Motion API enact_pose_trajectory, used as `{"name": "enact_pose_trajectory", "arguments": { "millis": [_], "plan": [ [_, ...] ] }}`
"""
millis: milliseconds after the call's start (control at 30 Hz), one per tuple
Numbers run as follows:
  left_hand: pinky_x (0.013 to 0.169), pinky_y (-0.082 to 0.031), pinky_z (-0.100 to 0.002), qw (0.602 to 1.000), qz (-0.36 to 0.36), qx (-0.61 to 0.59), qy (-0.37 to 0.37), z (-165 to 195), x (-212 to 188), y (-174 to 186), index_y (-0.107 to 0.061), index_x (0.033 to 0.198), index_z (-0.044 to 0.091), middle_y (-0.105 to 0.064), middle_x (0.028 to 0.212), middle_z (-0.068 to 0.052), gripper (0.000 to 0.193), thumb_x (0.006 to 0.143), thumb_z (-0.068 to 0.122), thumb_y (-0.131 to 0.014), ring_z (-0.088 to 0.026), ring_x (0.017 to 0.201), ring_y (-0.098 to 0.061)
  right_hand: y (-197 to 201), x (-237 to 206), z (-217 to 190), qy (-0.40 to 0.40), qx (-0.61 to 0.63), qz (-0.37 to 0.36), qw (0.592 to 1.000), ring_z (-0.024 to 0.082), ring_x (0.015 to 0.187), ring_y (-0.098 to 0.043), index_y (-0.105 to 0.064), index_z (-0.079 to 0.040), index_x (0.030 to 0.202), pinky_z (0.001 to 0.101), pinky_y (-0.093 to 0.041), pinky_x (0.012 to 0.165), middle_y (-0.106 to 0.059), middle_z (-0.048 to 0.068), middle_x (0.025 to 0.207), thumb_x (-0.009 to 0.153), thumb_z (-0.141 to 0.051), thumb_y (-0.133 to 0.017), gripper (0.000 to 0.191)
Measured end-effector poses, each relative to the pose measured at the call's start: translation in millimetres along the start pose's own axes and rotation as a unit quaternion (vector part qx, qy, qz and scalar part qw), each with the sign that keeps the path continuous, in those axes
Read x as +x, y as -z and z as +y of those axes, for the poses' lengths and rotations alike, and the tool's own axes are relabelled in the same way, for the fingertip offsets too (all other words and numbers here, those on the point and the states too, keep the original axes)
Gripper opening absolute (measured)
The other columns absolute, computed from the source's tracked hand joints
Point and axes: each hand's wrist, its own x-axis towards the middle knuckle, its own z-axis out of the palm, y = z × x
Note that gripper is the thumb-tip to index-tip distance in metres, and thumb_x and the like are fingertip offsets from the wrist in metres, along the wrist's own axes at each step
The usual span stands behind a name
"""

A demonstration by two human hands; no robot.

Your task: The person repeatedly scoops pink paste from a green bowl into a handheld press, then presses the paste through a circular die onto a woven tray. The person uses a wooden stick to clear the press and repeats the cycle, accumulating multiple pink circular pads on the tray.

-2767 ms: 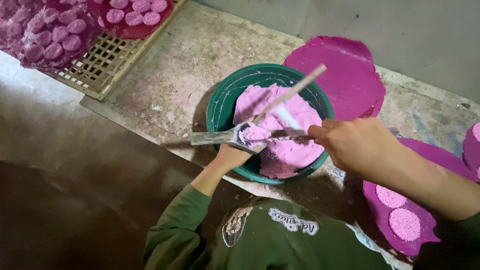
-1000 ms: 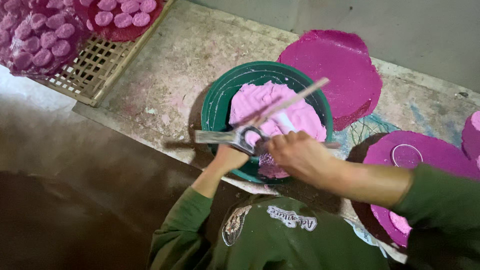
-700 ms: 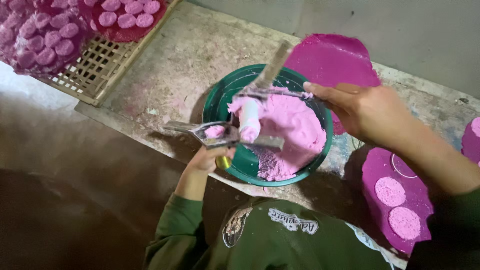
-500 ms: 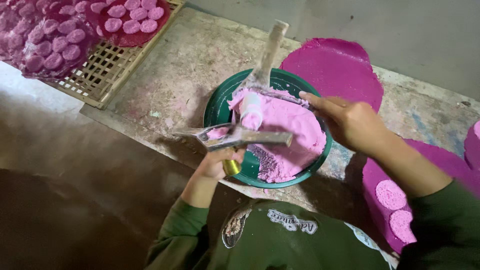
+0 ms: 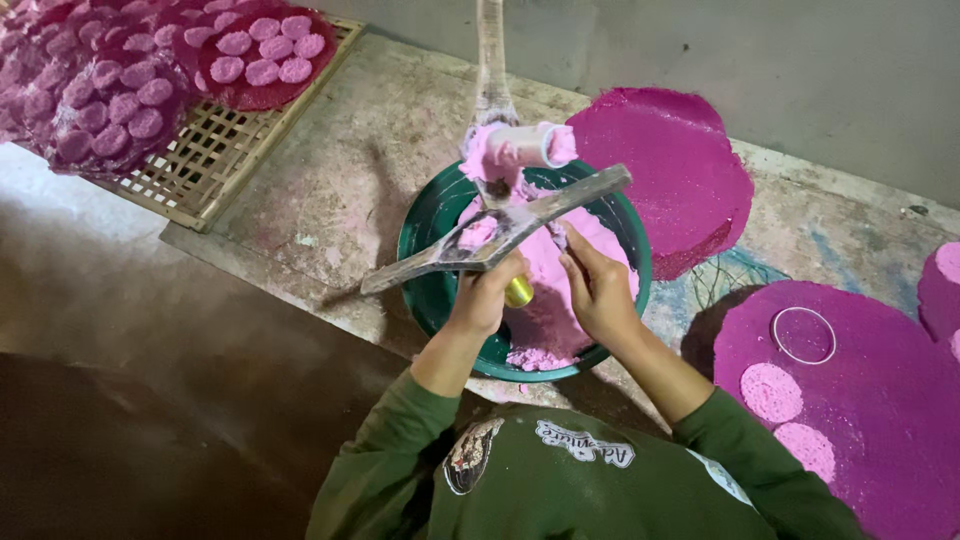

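My left hand (image 5: pixel 487 297) grips the metal press (image 5: pixel 497 231); right hand (image 5: pixel 597 290), fingers spread, steadies pink powder (image 5: pixel 565 280) in the green basin (image 5: pixel 430 215); best pack evenly.

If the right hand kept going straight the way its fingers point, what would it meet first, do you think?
Probably the flat metal tool held by the left hand; the right hand points up at it over the green basin, though depth is unclear.

One green bowl (image 5: pixel 430 215), one bamboo rack (image 5: pixel 215 160), two hands.
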Motion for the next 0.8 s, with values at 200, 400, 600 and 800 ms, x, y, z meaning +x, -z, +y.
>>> {"name": "enact_pose_trajectory", "arguments": {
  "millis": [200,400,600,800],
  "plan": [
    [0.069,-0.053,-0.031,0.999,-0.022,0.027,0.029,0.9,8.7,-5.4,-0.068,0.085,0.002,-0.067,0.079,-0.007,0.001,0.084,0.002,-0.068,-0.016,0.073,-0.065,-5.7,-0.8,16.1,0.019,-0.071,0.044,0.996,0.025,0.082,-0.068,-0.053,0.000,0.146,0.0347,-0.054,0.072,-0.067,0.023,0.100,0.099,0.005,-0.062,0.048],
    [0.060,-0.053,-0.033,0.993,-0.036,0.041,0.109,-12.5,6.8,-14.4,-0.069,0.087,0.003,-0.068,0.077,-0.005,0.005,0.084,0.006,-0.066,-0.015,0.069,-0.064,-10.3,0.2,29.7,-0.024,-0.093,0.057,0.994,0.027,0.072,-0.068,-0.065,0.000,0.125,0.0371,-0.053,0.067,-0.070,0.023,0.098,0.098,0.005,-0.064,0.028],
    [0.064,-0.054,-0.029,0.994,-0.062,0.066,0.057,-26.7,9.2,-5.2,-0.069,0.089,-0.001,-0.070,0.079,-0.006,0.007,0.083,0.001,-0.072,-0.014,0.070,-0.067,-6.5,4.0,44.6,-0.028,-0.094,-0.002,0.995,0.031,0.074,-0.068,-0.070,0.000,0.117,0.0387,-0.052,0.068,-0.068,0.021,0.087,0.100,0.000,-0.064,0.018],
    [0.064,-0.053,-0.037,0.973,0.019,0.227,-0.023,10.5,44.5,37.9,-0.065,0.126,0.012,-0.069,0.096,-0.008,0.040,0.087,0.012,-0.073,-0.019,0.077,-0.066,18.3,-8.9,45.0,-0.214,-0.013,-0.170,0.962,0.018,0.053,-0.054,-0.062,-0.007,0.141,0.0335,-0.046,0.050,-0.064,0.013,0.067,0.100,-0.013,-0.061,0.041]
  ]
}}
